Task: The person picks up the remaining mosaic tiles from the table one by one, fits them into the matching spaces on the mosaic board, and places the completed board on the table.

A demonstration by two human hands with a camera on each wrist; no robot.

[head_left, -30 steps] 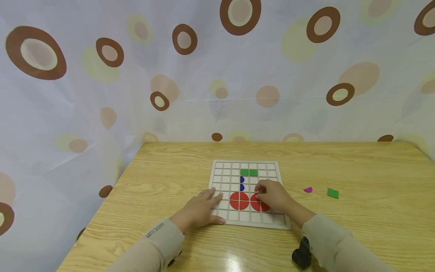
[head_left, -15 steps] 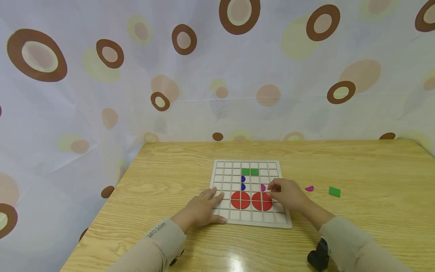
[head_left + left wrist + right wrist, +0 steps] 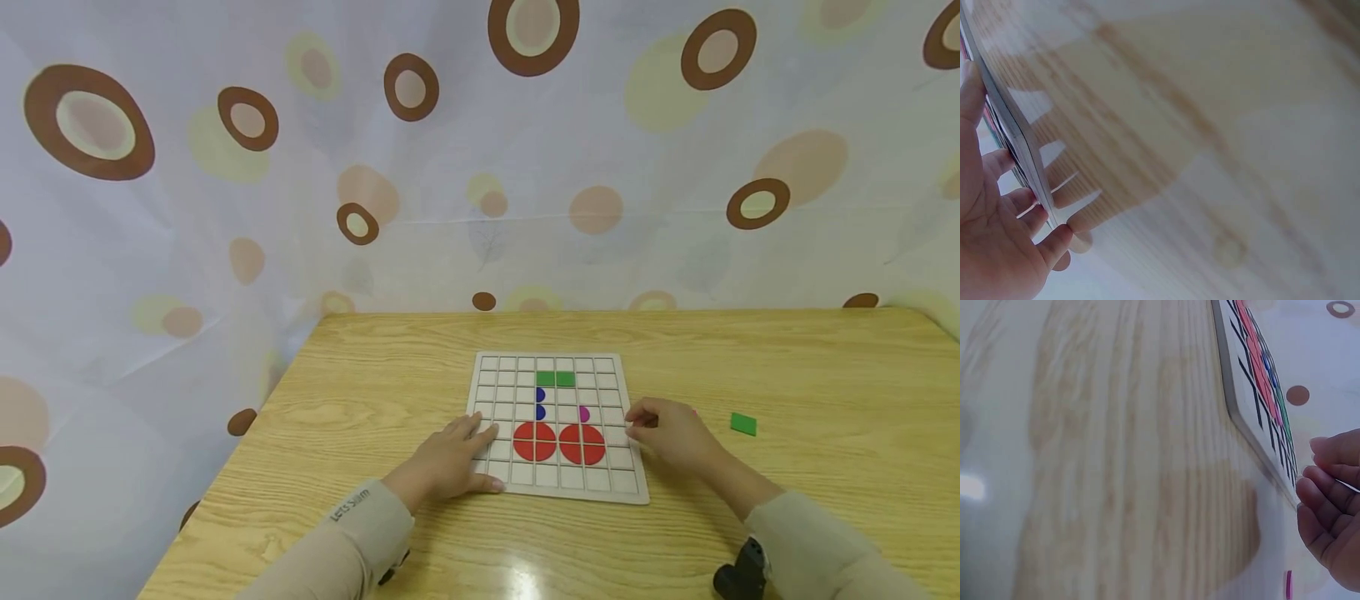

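Observation:
A white gridded board lies on the table. Two red discs, each crossed by grid lines, sit side by side on it, below two blue half-discs and two green tiles. One magenta half-disc is just above the right red disc. My left hand rests at the board's left edge with fingers spread; the left wrist view shows its fingertips along that edge. My right hand, fingers loosely bent and holding nothing, hovers by the right edge.
Another magenta half-disc lies on the table, mostly hidden behind my right hand in the head view. Farther right is a loose green tile. A patterned cloth hangs behind the wooden table.
My right hand has moved right, off the red disc to beyond the board's edge. The magenta half-disc on the board has come into view. My left hand stays in place.

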